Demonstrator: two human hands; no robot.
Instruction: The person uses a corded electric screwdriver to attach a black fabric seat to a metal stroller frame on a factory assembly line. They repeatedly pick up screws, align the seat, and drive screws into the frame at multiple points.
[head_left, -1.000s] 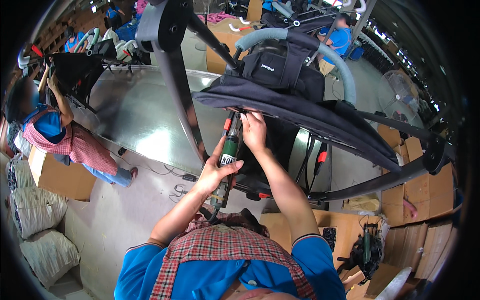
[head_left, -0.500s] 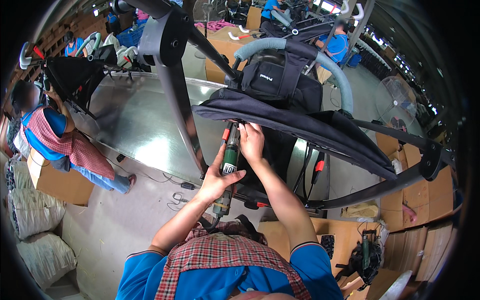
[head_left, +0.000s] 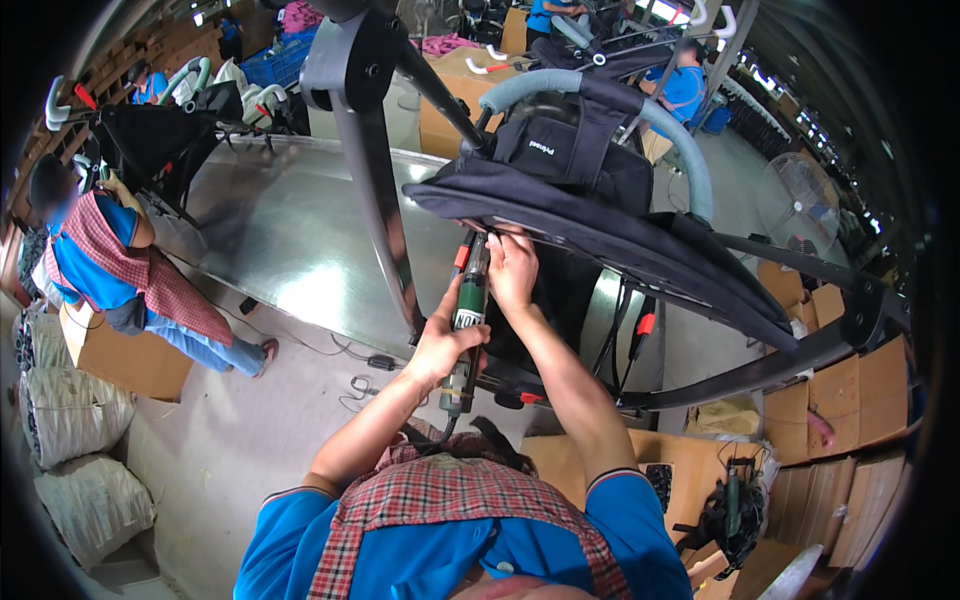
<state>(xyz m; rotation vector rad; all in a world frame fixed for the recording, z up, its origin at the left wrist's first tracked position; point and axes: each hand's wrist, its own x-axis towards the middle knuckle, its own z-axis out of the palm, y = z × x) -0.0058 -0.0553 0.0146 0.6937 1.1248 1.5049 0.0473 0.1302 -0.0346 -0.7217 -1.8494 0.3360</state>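
Note:
My left hand (head_left: 447, 345) is wrapped round a green electric screwdriver (head_left: 471, 297), whose cord runs down toward my apron. Its front end points up at the underside of a black fabric panel (head_left: 600, 232) on a stroller. At that panel's lower edge, beside the tool's front end, my right hand (head_left: 513, 272) is closed with its fingertips pressed together. What those fingers pinch is hidden by the fabric. The stroller's dark frame tube (head_left: 372, 200) rises on the left, and a grey-blue padded handle (head_left: 690, 165) arches behind the panel.
A shiny metal table (head_left: 270, 240) extends to the left, where a co-worker (head_left: 110, 260) stands at another stroller (head_left: 165, 150). White sacks (head_left: 75, 400) lie at lower left. Cardboard boxes (head_left: 850, 390) and a standing fan (head_left: 798, 205) are on the right. Other people work farther back.
My left hand has closed more fully round the screwdriver, its thumb now across the body. The stroller and both hands sit slightly farther right in the picture.

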